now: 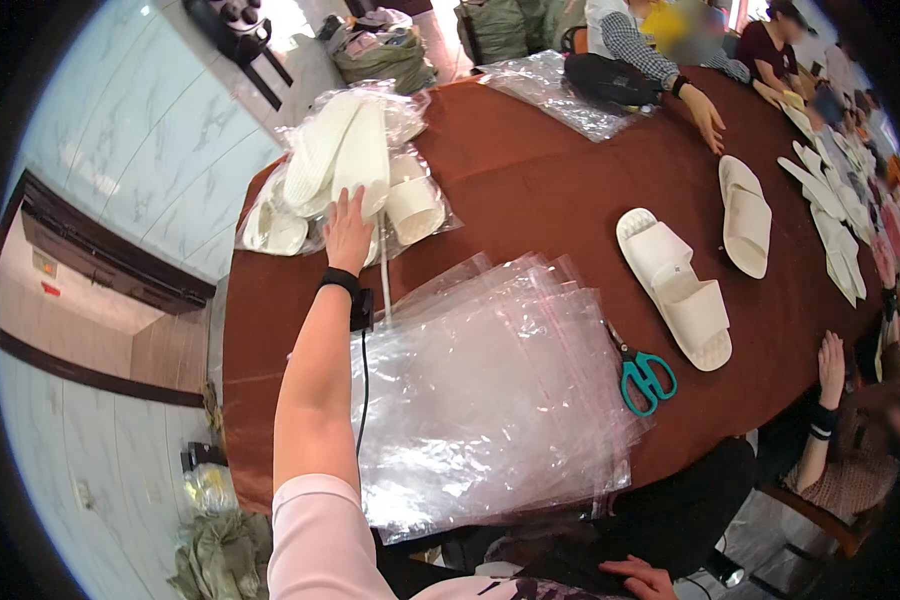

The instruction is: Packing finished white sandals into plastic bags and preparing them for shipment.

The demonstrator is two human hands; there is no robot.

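My left hand (348, 232) reaches to the far left, fingers spread, against a pile of white slippers in clear bags (360, 165); it grips nothing that I can see. In my lap rests my right hand (642, 578), low in the view, its fingers loosely stretched and holding nothing visible. A stack of clear plastic bags (480, 390) covers the table in front of me. Teal-handled scissors (647, 382) lie at its right edge. Two unbagged white slippers, a nearer one (682, 285) and a farther one (745, 220), lie to the right.
A brown cloth (530, 200) covers the table. Across it, a co-worker's hand (703, 115) hangs over the far side, near more clear bags (560, 90). White slipper pieces (830, 215) lie at the right, where another person's hand (830, 370) is raised. Green sacks (505, 30) stand behind.
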